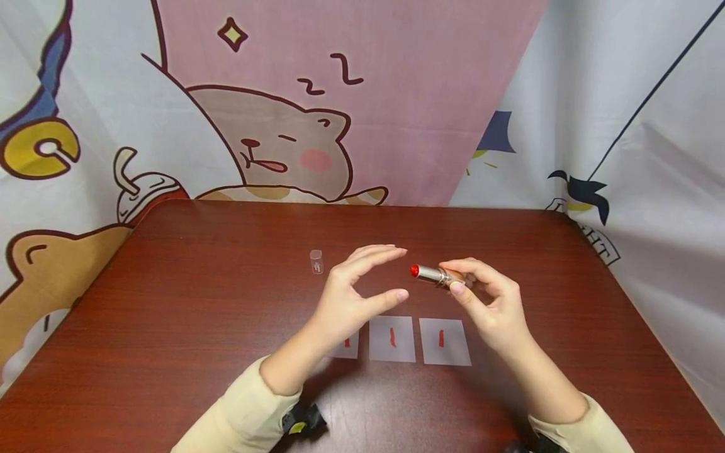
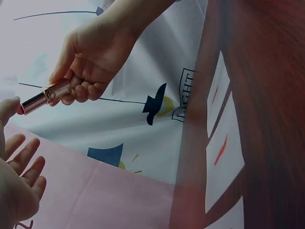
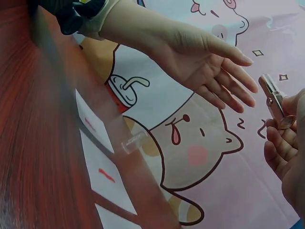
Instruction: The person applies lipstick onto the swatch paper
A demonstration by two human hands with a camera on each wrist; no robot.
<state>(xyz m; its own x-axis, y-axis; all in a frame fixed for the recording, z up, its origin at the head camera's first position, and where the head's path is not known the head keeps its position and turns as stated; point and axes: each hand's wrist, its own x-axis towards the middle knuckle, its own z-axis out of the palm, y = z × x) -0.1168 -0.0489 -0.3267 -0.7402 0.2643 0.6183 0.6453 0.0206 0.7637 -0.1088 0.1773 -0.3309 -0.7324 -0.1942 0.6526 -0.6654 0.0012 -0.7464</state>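
- what did the right hand (image 1: 495,308) do?
- pinched the lipstick (image 1: 436,275), red tip (image 1: 415,270) toward the left hand (image 1: 352,296).
- left grip?
- thumb and fingers were wide apart, near the tip, just clear of it.
- lipstick was where?
- above the table (image 1: 226,283), near three marked papers (image 1: 403,346).

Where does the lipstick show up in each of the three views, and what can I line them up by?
Head: lipstick right of centre, below mid-height, in the right hand.
Left wrist: lipstick towards the left edge, above mid-height.
Right wrist: lipstick towards the right edge, above mid-height.
Shared landmark: the white cards with red strokes, low in head, right of centre in left wrist, left of centre in right wrist.
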